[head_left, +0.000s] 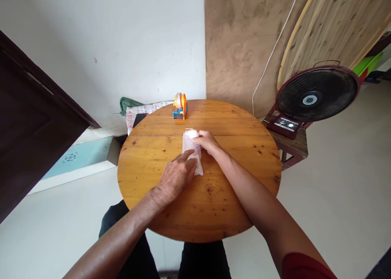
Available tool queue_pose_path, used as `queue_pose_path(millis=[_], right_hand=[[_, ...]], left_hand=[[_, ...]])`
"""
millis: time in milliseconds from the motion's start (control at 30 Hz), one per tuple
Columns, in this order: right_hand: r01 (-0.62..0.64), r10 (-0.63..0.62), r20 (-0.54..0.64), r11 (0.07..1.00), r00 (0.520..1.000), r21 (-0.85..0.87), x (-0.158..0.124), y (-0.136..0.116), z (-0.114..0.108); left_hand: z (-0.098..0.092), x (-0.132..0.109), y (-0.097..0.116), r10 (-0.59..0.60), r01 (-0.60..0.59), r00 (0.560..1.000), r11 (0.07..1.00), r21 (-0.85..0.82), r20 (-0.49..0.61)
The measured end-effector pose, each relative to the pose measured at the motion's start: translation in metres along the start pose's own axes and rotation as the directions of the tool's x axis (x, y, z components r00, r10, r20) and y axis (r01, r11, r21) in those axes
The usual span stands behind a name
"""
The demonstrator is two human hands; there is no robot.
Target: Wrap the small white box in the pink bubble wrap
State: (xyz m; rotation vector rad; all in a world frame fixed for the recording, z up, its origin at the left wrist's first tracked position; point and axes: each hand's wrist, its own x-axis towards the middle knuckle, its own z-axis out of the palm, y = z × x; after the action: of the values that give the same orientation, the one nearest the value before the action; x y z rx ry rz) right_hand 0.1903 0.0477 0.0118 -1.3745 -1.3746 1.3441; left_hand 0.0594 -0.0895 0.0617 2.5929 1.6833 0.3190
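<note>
Here, on the table: a small white bundle (191, 146) is laid near the middle of the round wooden table (214, 205); it may be soft plastic wrap, but that is hard to tell from this far.
Left hand: the left hand (175, 177) is laid flat on the near part of the bundle, with the fingers stretched out and pressed down and nothing gripped.
Right hand: the right hand (207, 141) is set on the far end of the bundle, with the fingers curled in and the edge pinched between them.
Far edge: an orange and blue tape holder (180, 106) is stood well apart from the hands.
Beside the table: a dark fan (316, 95) is kept on a low stool at the right, and a printed bag (143, 110) is seen at the left.
What could go wrong: the bundle could spring open if the flat hand is lifted, since it is only held shut by pressing. It could also be slid across the smooth wood if it is pushed sideways.
</note>
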Motion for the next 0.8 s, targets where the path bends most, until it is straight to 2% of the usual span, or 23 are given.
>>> queue_pose_path(millis=[133, 233, 333, 433, 600, 700, 800], right_hand=[[-0.068, 0.058, 0.122, 0.995, 0.991, 0.076, -0.004, -0.007, -0.003], [-0.061, 0.046, 0.158, 0.994, 0.986, 0.090, -0.006, -0.009, -0.001], [0.007, -0.016, 0.145, 0.998, 0.989, 0.067, -0.005, -0.005, 0.004], [0.097, -0.092, 0.099, 0.995, 0.991, -0.040, 0.000, 0.003, 0.009], [0.134, -0.128, 0.037, 0.966, 0.991, -0.223, 0.006, 0.010, 0.010], [0.114, -0.108, 0.043, 0.983, 0.993, -0.142, 0.001, 0.006, 0.009], [0.080, -0.089, 0.126, 0.994, 0.988, 0.079, -0.006, -0.002, 0.007]], left_hand=[[-0.006, 0.004, 0.000, 0.022, -0.022, 0.997, 1.000, 0.005, 0.074], [-0.010, 0.007, -0.001, 0.069, -0.068, 0.991, 0.998, -0.015, 0.114], [-0.012, 0.008, -0.001, 0.081, -0.078, 0.985, 0.997, -0.029, 0.155], [-0.011, 0.006, 0.001, 0.043, -0.041, 0.984, 0.999, -0.012, 0.172], [-0.011, 0.005, 0.005, -0.025, 0.030, 0.988, 0.999, -0.031, 0.153], [-0.009, 0.004, 0.003, -0.045, 0.056, 0.990, 0.996, -0.077, 0.135], [-0.003, 0.002, 0.000, -0.056, 0.067, 0.994, 0.990, -0.126, 0.089]])
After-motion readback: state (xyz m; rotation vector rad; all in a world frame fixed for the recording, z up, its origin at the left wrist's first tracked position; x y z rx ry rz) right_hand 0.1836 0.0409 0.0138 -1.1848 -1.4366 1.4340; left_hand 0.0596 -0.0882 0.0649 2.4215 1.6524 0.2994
